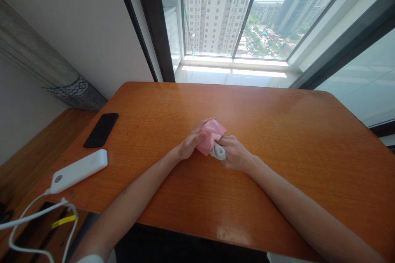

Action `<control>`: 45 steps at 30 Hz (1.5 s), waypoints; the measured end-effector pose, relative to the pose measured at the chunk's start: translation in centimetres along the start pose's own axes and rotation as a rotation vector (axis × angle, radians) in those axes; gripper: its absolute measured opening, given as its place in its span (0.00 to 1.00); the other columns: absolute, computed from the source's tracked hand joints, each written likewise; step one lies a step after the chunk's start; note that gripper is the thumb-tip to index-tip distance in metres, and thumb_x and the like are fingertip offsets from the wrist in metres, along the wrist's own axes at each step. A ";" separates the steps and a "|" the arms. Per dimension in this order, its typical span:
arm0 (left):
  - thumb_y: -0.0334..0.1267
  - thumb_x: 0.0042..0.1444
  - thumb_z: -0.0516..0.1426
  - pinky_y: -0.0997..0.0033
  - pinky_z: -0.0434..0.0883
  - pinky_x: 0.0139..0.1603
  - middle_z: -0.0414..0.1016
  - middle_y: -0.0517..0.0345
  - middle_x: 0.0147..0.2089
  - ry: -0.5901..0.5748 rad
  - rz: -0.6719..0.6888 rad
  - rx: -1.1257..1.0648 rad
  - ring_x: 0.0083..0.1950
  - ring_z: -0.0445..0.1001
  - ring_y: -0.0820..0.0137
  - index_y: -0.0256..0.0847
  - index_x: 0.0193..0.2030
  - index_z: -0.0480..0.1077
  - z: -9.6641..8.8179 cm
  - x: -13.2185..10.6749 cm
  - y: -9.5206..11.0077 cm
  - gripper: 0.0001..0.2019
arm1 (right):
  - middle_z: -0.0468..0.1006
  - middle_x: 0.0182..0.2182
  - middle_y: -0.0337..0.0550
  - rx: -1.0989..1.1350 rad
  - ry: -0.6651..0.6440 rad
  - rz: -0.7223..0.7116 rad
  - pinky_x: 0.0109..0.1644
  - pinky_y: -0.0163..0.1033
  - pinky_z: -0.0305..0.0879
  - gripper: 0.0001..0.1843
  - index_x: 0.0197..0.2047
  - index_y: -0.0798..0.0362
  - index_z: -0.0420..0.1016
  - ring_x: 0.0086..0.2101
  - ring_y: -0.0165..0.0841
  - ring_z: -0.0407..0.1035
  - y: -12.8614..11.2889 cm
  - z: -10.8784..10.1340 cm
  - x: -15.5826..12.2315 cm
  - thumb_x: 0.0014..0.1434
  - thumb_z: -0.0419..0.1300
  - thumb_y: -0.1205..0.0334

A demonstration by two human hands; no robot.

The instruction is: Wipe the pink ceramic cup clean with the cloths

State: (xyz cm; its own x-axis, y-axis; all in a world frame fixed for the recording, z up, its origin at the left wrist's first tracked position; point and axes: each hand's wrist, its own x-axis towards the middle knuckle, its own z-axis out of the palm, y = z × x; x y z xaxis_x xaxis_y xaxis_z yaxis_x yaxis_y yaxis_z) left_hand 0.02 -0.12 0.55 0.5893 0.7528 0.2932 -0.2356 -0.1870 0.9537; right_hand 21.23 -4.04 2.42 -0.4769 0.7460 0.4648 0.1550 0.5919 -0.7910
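Observation:
Over the middle of the wooden table (166, 111), a small glossy pink object (211, 135) with flat sides and corners, like a little box or packet, is in my left hand (189, 144). The thumb lies across its near face and the fingers go round behind. My right hand (235, 153) is closed around a bunched white cloth (218, 152). A fold of the cloth hangs out beside the thumb, against the pink object's right edge. The right fingertips are partly hidden behind the object and cloth.
On the table's left side lie a black phone (101, 130) and a white power bank (79, 171). A white cable (33, 215) runs from the power bank off the table's edge. Behind the table are a window (222, 20) and, at left, a tied curtain (70, 86).

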 end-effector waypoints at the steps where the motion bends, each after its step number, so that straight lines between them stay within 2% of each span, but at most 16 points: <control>1: 0.69 0.69 0.55 0.46 0.67 0.76 0.77 0.43 0.71 -0.008 -0.005 -0.003 0.72 0.75 0.45 0.43 0.78 0.65 0.0 0.0 0.1 0.41 | 0.74 0.27 0.40 -0.030 -0.017 -0.022 0.34 0.39 0.57 0.09 0.27 0.49 0.74 0.27 0.31 0.60 0.0 -0.1 0.0 0.56 0.68 0.67; 6: 0.69 0.71 0.54 0.48 0.67 0.76 0.78 0.43 0.71 -0.011 -0.066 -0.055 0.73 0.74 0.45 0.43 0.81 0.63 -0.4 -0.2 -0.1 0.42 | 0.75 0.27 0.41 -0.004 0.041 -0.047 0.33 0.39 0.55 0.13 0.25 0.50 0.73 0.27 0.31 0.61 0.2 0.2 0.0 0.60 0.67 0.65; 9: 0.70 0.69 0.55 0.48 0.65 0.78 0.78 0.43 0.71 -0.030 -0.060 -0.106 0.75 0.73 0.46 0.45 0.82 0.61 -0.6 -0.5 -0.3 0.43 | 0.73 0.23 0.39 0.127 0.136 0.029 0.32 0.38 0.58 0.19 0.23 0.50 0.72 0.24 0.31 0.62 0.4 1.1 -0.1 0.66 0.65 0.60; 11: 0.71 0.69 0.55 0.47 0.65 0.78 0.79 0.43 0.71 -0.028 -0.072 -0.136 0.76 0.72 0.46 0.47 0.82 0.61 -0.6 -0.6 -0.4 0.43 | 0.75 0.22 0.38 0.246 0.214 0.112 0.31 0.37 0.62 0.17 0.26 0.50 0.75 0.23 0.31 0.66 0.5 1.8 -0.1 0.68 0.64 0.58; 14: 0.70 0.68 0.58 0.47 0.60 0.82 0.78 0.44 0.72 -0.006 -0.070 -0.127 0.79 0.68 0.47 0.48 0.82 0.61 -0.6 -0.7 -0.6 0.44 | 0.83 0.30 0.40 0.431 0.327 0.232 0.34 0.39 0.73 0.04 0.40 0.50 0.80 0.27 0.35 0.75 0.5 2.8 0.4 0.64 0.65 0.60; 15: 0.71 0.67 0.58 0.47 0.58 0.84 0.77 0.44 0.73 -0.002 -0.060 -0.120 0.81 0.65 0.47 0.47 0.82 0.60 -0.6 -0.6 -0.7 0.45 | 0.84 0.32 0.40 0.532 0.359 0.286 0.36 0.40 0.76 0.06 0.43 0.50 0.80 0.29 0.36 0.77 0.5 2.9 0.6 0.62 0.66 0.61; 19: 0.73 0.65 0.59 0.47 0.52 0.86 0.70 0.44 0.78 -0.003 -0.022 -0.119 0.84 0.59 0.45 0.48 0.83 0.59 -0.5 -0.2 -0.5 0.48 | 0.84 0.29 0.40 0.929 0.430 0.494 0.35 0.40 0.80 0.07 0.39 0.50 0.78 0.27 0.36 0.78 0.2 2.8 1.3 0.54 0.68 0.65; 22: 0.72 0.62 0.63 0.45 0.53 0.85 0.68 0.44 0.79 0.015 -0.026 -0.096 0.84 0.59 0.43 0.50 0.83 0.58 -0.2 0.0 0.0 0.49 | 0.83 0.27 0.40 0.980 0.450 0.518 0.34 0.39 0.81 0.06 0.37 0.51 0.78 0.26 0.35 0.77 0.1 2.4 1.4 0.54 0.68 0.65; 25: 0.72 0.62 0.63 0.46 0.58 0.82 0.69 0.44 0.77 0.037 -0.038 -0.062 0.80 0.64 0.44 0.48 0.81 0.60 -0.1 0.0 0.0 0.48 | 0.83 0.27 0.40 1.007 0.458 0.536 0.36 0.40 0.81 0.08 0.38 0.51 0.79 0.27 0.36 0.79 -0.1 2.6 1.3 0.53 0.69 0.67; 29: 0.72 0.66 0.57 0.49 0.61 0.81 0.77 0.45 0.70 0.078 -0.054 -0.071 0.75 0.71 0.47 0.44 0.77 0.67 0.1 -0.1 -0.7 0.43 | 0.84 0.31 0.40 0.656 0.420 0.378 0.37 0.40 0.79 0.07 0.42 0.50 0.80 0.30 0.37 0.79 -0.1 2.9 1.0 0.59 0.67 0.64; 32: 0.72 0.68 0.54 0.48 0.63 0.79 0.83 0.45 0.63 0.073 -0.091 -0.151 0.72 0.75 0.48 0.42 0.75 0.69 0.2 -0.2 -1.0 0.42 | 0.79 0.26 0.38 0.389 0.285 0.245 0.31 0.37 0.70 0.04 0.36 0.50 0.78 0.25 0.33 0.72 -0.1 2.4 0.5 0.64 0.64 0.63; 35: 0.72 0.67 0.55 0.48 0.69 0.74 0.83 0.43 0.62 0.035 -0.119 -0.201 0.68 0.78 0.47 0.40 0.75 0.68 0.2 -0.1 -0.5 0.43 | 0.74 0.24 0.37 0.214 0.115 0.131 0.31 0.36 0.61 0.09 0.28 0.50 0.74 0.24 0.30 0.63 -0.1 1.1 0.2 0.60 0.65 0.66; 38: 0.69 0.66 0.58 0.49 0.70 0.72 0.80 0.42 0.66 0.001 -0.110 -0.163 0.67 0.77 0.47 0.42 0.77 0.66 0.2 -0.1 0.4 0.42 | 0.76 0.27 0.40 -0.012 -0.038 0.005 0.35 0.38 0.59 0.08 0.27 0.51 0.74 0.27 0.31 0.62 -0.1 0.0 0.1 0.53 0.65 0.71; 40: 0.69 0.66 0.58 0.50 0.70 0.71 0.79 0.42 0.67 -0.015 -0.097 -0.134 0.67 0.77 0.46 0.42 0.78 0.65 0.1 0.0 0.8 0.43 | 0.77 0.29 0.43 -0.177 -0.109 -0.086 0.36 0.39 0.58 0.08 0.29 0.51 0.75 0.29 0.33 0.62 0.0 -0.2 0.1 0.54 0.63 0.73; 42: 0.70 0.66 0.57 0.49 0.70 0.72 0.78 0.42 0.68 -0.021 -0.092 -0.123 0.68 0.76 0.46 0.43 0.78 0.65 0.0 0.0 0.8 0.43 | 0.77 0.29 0.43 -0.231 -0.105 -0.129 0.35 0.40 0.56 0.09 0.28 0.50 0.74 0.28 0.33 0.61 0.1 -0.2 0.1 0.56 0.62 0.72; 45: 0.70 0.67 0.57 0.48 0.69 0.73 0.78 0.42 0.69 -0.034 -0.090 -0.128 0.69 0.76 0.45 0.44 0.79 0.64 -0.2 -0.1 0.5 0.43 | 0.75 0.27 0.42 -0.121 -0.012 -0.085 0.33 0.40 0.55 0.12 0.25 0.50 0.72 0.26 0.32 0.60 0.3 0.3 -0.1 0.61 0.63 0.66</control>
State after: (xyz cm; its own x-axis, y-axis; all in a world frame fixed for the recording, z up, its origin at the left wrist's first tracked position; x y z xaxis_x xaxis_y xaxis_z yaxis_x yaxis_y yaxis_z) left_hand -0.33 -0.15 0.99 0.6381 0.7405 0.2107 -0.2757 -0.0358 0.9606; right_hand 21.07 -4.05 2.05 -0.5033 0.6881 0.5228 0.2164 0.6860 -0.6946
